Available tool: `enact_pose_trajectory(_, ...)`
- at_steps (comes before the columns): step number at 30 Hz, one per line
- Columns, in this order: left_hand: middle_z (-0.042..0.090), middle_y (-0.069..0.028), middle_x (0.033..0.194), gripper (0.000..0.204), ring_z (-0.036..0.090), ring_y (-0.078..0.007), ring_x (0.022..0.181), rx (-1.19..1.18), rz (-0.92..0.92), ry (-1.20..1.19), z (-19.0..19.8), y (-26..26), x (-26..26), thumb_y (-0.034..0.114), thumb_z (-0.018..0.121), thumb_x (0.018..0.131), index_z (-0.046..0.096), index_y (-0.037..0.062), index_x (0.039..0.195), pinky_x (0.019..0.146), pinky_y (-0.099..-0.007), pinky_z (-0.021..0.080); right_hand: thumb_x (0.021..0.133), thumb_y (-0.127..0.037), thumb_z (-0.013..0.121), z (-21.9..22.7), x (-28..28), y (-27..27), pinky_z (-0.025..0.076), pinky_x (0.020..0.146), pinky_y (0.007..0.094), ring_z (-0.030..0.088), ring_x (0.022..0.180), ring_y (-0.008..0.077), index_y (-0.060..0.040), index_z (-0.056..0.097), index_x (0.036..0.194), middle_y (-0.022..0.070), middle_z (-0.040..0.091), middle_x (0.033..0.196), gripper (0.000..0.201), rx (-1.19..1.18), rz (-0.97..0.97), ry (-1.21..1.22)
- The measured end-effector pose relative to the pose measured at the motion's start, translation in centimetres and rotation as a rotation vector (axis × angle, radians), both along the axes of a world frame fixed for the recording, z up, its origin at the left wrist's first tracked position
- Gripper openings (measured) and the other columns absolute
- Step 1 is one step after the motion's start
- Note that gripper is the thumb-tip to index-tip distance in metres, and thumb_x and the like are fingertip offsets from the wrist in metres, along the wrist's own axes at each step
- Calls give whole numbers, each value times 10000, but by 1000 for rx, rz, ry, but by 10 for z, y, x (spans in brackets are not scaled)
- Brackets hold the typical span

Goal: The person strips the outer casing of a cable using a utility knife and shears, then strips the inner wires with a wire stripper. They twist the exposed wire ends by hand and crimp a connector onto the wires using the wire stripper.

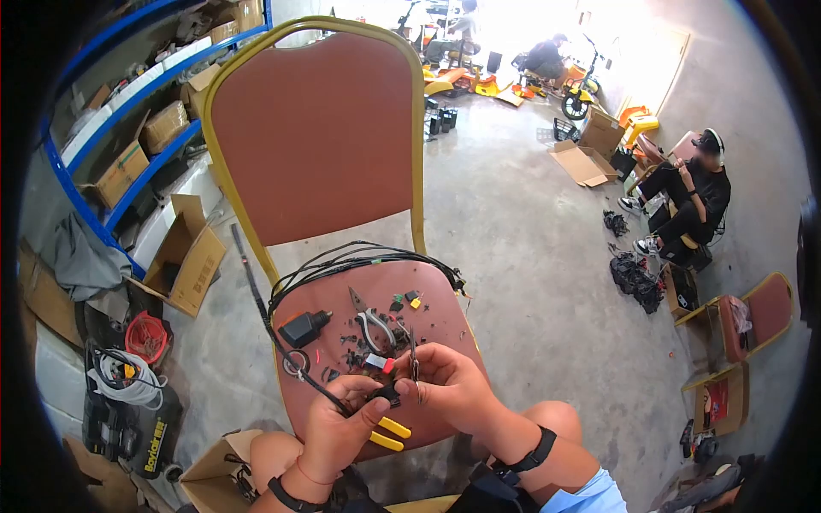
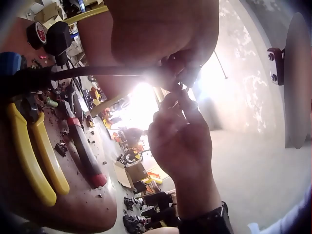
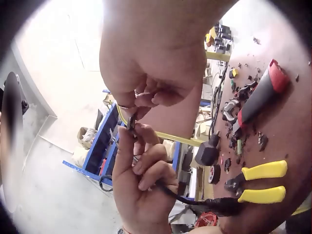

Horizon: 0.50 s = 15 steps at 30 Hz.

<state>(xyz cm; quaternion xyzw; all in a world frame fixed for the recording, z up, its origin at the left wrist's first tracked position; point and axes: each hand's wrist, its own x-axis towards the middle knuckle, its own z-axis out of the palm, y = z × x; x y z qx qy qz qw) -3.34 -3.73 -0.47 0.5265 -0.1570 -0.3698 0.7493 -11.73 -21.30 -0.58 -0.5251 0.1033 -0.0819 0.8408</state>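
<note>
My left hand [image 1: 335, 427] holds a black cable [image 1: 259, 295] with a small black connector [image 1: 389, 394] at its end, in front of the chair seat. Fingers and thumb of my right hand [image 1: 462, 392] pinch a slim metal tool [image 1: 414, 352] that points up and meets the connector; its exact kind cannot be told. Both hands come together at the connector in the two wrist views, where fingers partly hide it. Just below them lie yellow-handled cutters [image 3: 263, 183]. Pliers with red-and-dark handles [image 2: 85, 151] lie on the seat beyond.
On the chair seat [image 1: 342, 295] are a black plug-like block [image 1: 304, 328], a small ring [image 1: 296, 363], and scattered black scraps. A cable bundle [image 1: 359, 252] lies along its back. Blue shelving [image 1: 128, 201] and cartons stand left; a seated person [image 1: 693, 192] is at right.
</note>
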Motion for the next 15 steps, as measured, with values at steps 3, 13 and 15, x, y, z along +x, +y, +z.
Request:
enact_pose_trajectory(3,660,-47,952,214,616,-90,859,66,-10,7,9,0,-3,70,673,914,588,-12,1092,763,-235,505,874,-2,688,-2,-2,1,515,910,288,615,1024,135,13,556,1171,59,636,1094,325,4,-13,-2)
enact_pose_trajectory(13,656,-18,851,166,593,-61,749,202,-18,-134,18,0,-5,40,660,909,631,-42,1050,671,-211,491,866,-14,706,4,-8,0,510,924,295,616,1042,140,12,563,1163,81,640,1135,331,-66,-10,6)
enact_pose_trajectory(15,660,-21,853,164,596,-62,751,207,-22,-127,14,1,-4,45,666,906,637,-42,1042,672,-210,492,862,-19,712,1,-8,-3,505,929,297,614,1048,139,12,568,1160,82,642,1133,333,-33,0,21)
